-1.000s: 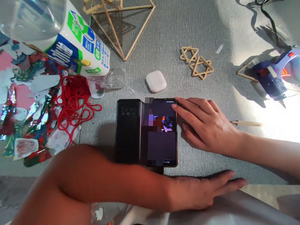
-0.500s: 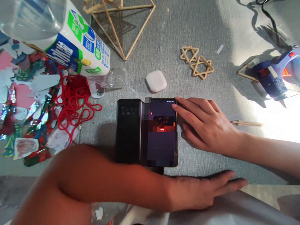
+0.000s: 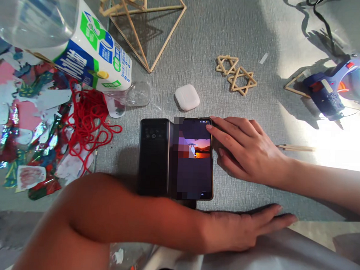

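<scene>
A smartphone [image 3: 196, 175] with its screen lit lies beside a black box-shaped device [image 3: 154, 161], its left part blurred by a mosaic. My right hand [image 3: 250, 149] rests at the phone's right edge, fingers stretched out, a fingertip touching the upper right corner. Across the front of the table reaches my left forearm, and my left hand [image 3: 241, 231] lies flat near the table edge, fingers extended, holding nothing. Above the phone sits a white earbud case [image 3: 187, 97].
Two small stick stars [image 3: 242, 80] lie beyond the case, near a larger stick frame [image 3: 168, 36]. A glue gun [image 3: 326, 91] stands at right, above thin sticks [image 3: 297, 147]. At left are a plastic bottle [image 3: 91, 49], red cord [image 3: 88, 124] and scraps [image 3: 31, 177].
The picture on the phone screen has changed from a dark scene to a brighter sunset-like one with a white figure. Both hands have stayed in place.
</scene>
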The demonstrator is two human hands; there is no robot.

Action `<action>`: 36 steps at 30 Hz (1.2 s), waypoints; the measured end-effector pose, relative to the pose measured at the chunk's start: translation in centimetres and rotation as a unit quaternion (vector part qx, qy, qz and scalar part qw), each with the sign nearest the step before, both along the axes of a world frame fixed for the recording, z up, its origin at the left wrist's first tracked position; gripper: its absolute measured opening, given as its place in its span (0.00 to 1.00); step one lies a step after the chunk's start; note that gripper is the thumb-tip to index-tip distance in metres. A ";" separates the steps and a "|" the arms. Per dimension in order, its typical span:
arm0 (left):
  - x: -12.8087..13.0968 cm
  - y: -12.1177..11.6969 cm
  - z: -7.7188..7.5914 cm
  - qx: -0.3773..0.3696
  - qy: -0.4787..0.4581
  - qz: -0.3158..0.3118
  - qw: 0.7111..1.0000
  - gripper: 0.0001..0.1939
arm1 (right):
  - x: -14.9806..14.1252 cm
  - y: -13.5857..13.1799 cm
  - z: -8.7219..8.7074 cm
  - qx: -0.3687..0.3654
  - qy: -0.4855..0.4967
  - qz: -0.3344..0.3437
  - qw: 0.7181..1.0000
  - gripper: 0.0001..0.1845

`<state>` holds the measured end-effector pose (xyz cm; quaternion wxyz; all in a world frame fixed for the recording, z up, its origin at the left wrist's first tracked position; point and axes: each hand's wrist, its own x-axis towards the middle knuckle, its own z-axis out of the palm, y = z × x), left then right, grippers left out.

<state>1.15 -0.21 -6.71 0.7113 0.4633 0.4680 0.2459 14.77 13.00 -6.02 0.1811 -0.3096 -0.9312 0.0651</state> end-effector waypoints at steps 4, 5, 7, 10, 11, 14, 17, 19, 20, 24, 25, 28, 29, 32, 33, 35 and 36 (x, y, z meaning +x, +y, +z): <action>0.4 0.6 0.7 -0.238 -0.159 0.077 0.955 0.19 | 0.0 0.0 0.0 -0.001 0.000 -0.001 1.000 0.30; 0.3 0.9 0.8 -0.318 -0.234 0.067 0.916 0.20 | 0.0 0.0 0.0 -0.001 0.000 0.000 1.000 0.30; 0.0 1.3 1.2 -0.447 -0.360 0.026 0.818 0.21 | 0.0 0.0 0.0 0.001 0.000 0.002 1.000 0.30; -0.4 1.5 1.4 -0.422 -0.420 0.000 0.803 0.28 | 0.0 0.0 0.1 0.004 -0.001 0.003 1.000 0.30; -0.4 1.5 1.3 -0.366 -0.419 0.000 0.831 0.31 | 0.0 0.0 0.1 0.004 -0.001 0.003 1.000 0.30; -0.4 1.4 1.2 -0.397 -0.416 0.003 0.818 0.32 | 0.0 0.0 0.1 0.002 -0.001 0.000 1.000 0.30; -0.4 1.7 1.2 -0.775 -0.382 0.137 0.485 0.30 | 0.0 0.0 0.0 0.001 0.002 0.000 1.000 0.31; -0.4 1.8 1.2 -0.803 -0.367 0.154 0.444 0.32 | 0.0 0.0 -0.1 -0.001 0.004 0.001 1.000 0.31; -0.4 1.8 1.2 -0.741 -0.379 0.127 0.539 0.30 | 0.0 0.0 -0.1 -0.001 0.005 0.000 1.000 0.31; -0.4 1.0 0.8 0.190 -0.120 -0.132 0.966 0.31 | 0.0 0.0 -0.1 -0.001 0.008 0.000 1.000 0.31; -0.4 0.8 0.6 0.561 0.099 -0.202 0.796 0.32 | 0.0 0.0 0.0 0.001 0.007 0.001 1.000 0.31; -0.6 0.5 0.0 0.812 0.324 -0.295 0.386 0.34 | -0.1 0.0 0.0 0.008 0.003 0.004 1.000 0.30; -0.7 0.5 -0.2 0.816 0.323 -0.312 0.364 0.35 | -0.1 0.0 0.0 0.010 0.002 0.003 1.000 0.30; -0.8 0.6 -0.6 0.802 0.289 -0.244 0.462 0.28 | 0.0 0.0 0.1 0.008 0.000 0.003 1.000 0.30; -0.8 0.6 -0.5 0.795 0.284 -0.232 0.483 0.27 | 0.0 0.0 0.1 0.007 0.000 0.003 1.000 0.30; -0.5 0.9 0.0 0.811 0.307 -0.291 0.404 0.31 | 0.0 0.0 0.1 0.004 0.000 0.002 1.000 0.30; -0.3 1.0 0.5 0.839 0.315 -0.333 0.293 0.34 | 0.0 0.0 0.0 0.003 0.001 0.001 1.000 0.30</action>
